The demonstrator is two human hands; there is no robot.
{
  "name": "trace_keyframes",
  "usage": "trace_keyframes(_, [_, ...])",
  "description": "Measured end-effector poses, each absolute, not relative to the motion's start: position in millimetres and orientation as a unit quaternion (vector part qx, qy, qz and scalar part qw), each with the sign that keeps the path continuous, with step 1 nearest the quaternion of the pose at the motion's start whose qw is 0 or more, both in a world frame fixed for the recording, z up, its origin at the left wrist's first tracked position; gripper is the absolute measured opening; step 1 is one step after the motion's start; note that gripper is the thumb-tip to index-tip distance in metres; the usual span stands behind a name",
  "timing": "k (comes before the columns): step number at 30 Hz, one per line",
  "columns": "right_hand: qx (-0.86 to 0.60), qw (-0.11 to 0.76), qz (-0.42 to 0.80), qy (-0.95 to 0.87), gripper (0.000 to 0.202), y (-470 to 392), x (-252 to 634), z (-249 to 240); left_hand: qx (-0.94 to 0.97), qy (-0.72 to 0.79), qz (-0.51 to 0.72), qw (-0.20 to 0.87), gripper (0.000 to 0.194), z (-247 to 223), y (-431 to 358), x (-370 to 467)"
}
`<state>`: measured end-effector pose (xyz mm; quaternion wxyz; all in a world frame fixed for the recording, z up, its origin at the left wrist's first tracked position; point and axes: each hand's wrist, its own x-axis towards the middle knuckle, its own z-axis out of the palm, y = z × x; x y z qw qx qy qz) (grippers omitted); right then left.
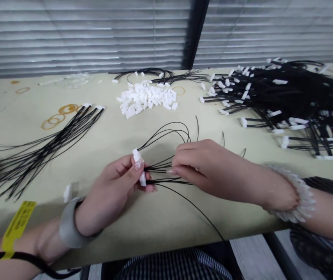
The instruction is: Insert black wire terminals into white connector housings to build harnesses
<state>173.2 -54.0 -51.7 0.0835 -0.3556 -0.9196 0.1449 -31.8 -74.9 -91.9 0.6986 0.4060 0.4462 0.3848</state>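
Looking over the pale table [154,223], tracing its far edge below the blinds [81,39], its near edge past dark checked cloth [166,268]; finding open room just inside that near edge. Swinging far right to a black cable heap [295,93], crowding that corner. Crossing left to a fanned wire bundle [57,140]. Now meeting the right hand [210,167], curling finger and thumb at thin black wires [154,168]; cannot tell whether pinching any. Over to the left hand [115,179], clamping thumb and fingers on a white connector [137,154]. Passing loose connectors [147,97], piling up far and centre, then rubber bands [71,107], lying far left. Returning to that held connector, sitting mid-scene, sending wires rightward in separate groups.
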Motion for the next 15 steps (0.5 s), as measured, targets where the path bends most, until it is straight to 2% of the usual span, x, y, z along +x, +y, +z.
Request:
trace_keyframes(2, [-0.356, 0.072, 0.101, -0.926, 0.024, -55.7, 171.4, -51.3, 0.413, 0.446, 0.382, 0.696, 0.019, -92.7, -75.5, -32.9])
trace_keyframes(4, [-0.346, 0.042, -0.004, -0.937, 0.018, -59.0, 170.5, -49.6, 0.422, 0.448, 0.374, 0.694, 0.016, -93.5, -75.5, -33.5])
trace_keyframes(7, [-0.339, 0.014, -0.179, -0.924, 0.019, -62.5, 178.0, -40.2, 0.422, 0.454, 0.372, 0.692, 0.015, -94.5, -74.6, -33.4])
trace_keyframes(10, [-0.429, 0.039, -0.290, -0.855, 0.022, -57.8, 198.4, -22.0, 0.416, 0.462, 0.375, 0.687, 0.017, -94.9, -73.8, -32.5])
trace_keyframes(12, [-0.503, 0.137, -0.274, -0.808, 0.025, -49.9, 212.4, -8.2, 0.418, 0.468, 0.377, 0.682, 0.019, -94.9, -73.5, -31.7])
trace_keyframes(15, [-0.501, 0.361, -0.075, -0.783, 0.034, -37.0, 218.4, 8.8, 0.423, 0.465, 0.377, 0.681, 0.021, -95.2, -73.4, -31.3])
